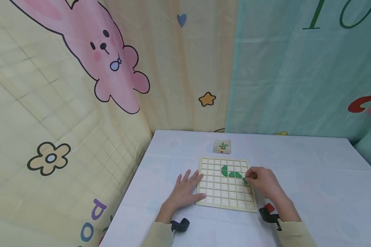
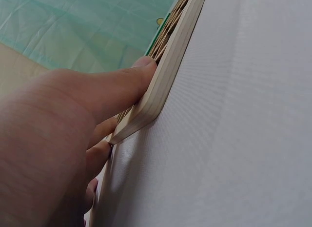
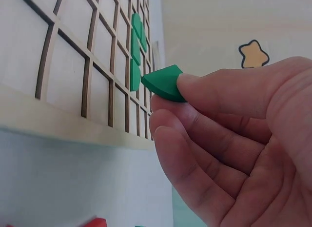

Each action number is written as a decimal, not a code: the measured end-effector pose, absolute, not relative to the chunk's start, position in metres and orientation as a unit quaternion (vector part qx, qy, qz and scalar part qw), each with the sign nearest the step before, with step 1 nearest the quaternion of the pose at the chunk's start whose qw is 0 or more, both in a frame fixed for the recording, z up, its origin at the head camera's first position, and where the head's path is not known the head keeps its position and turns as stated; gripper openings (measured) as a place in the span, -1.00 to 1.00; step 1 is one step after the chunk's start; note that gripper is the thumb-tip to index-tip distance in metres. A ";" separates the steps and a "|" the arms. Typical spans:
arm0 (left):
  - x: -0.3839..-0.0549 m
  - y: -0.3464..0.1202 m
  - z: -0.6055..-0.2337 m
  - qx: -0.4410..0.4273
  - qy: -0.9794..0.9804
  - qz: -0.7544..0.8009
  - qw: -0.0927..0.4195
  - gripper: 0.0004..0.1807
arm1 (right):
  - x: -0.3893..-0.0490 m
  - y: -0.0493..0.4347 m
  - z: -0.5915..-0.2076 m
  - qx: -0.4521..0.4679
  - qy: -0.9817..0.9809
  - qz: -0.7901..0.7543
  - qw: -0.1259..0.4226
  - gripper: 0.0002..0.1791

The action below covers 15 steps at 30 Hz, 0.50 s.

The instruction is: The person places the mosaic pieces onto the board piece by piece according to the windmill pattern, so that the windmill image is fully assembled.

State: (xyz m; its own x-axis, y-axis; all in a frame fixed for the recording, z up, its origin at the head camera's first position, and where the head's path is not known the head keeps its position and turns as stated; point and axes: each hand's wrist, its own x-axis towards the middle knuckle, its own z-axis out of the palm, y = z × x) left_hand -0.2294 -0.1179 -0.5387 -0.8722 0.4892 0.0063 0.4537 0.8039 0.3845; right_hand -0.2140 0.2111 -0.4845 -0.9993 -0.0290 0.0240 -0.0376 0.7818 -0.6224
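Observation:
A wooden grid board (image 1: 217, 192) lies on the table with several green quarter-round pieces (image 1: 224, 171) set in its squares. My right hand (image 1: 264, 181) is over the board's right side and pinches another green quarter-round piece (image 3: 164, 83) between thumb and fingers. In the right wrist view that piece's pointed corner overlaps the grid, close to the pieces in the squares. My left hand (image 1: 185, 192) rests at the board's left edge with its fingers spread. The left wrist view shows the left thumb (image 2: 124, 85) on the board's rim (image 2: 163, 85) near a rounded corner.
Behind the board lies a small square pattern card (image 1: 222, 146) with a grid and a green design. A red piece (image 1: 269, 208) lies on the white table (image 1: 327, 185) beside the right wrist. Printed curtains (image 1: 185, 68) hang behind and to the left.

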 end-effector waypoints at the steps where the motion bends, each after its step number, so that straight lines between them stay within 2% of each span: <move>1: -0.230 -0.118 -0.538 0.247 0.949 0.188 0.047 -0.10 | -0.215 0.210 -0.485 0.017 -0.943 0.332 0.006 -0.92; 15: -0.229 -0.118 -0.536 0.251 0.948 0.190 0.042 -0.11 | -0.221 0.192 -0.490 0.020 -0.936 0.352 0.014 -0.94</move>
State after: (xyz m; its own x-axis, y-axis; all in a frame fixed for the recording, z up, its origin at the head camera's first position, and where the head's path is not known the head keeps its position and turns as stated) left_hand -0.2289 -0.1180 -0.5362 -0.8701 0.4926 0.0152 0.4604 0.8014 0.3818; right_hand -0.2207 0.1916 -0.4896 -0.9988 -0.0274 0.0402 -0.0471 0.7509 -0.6588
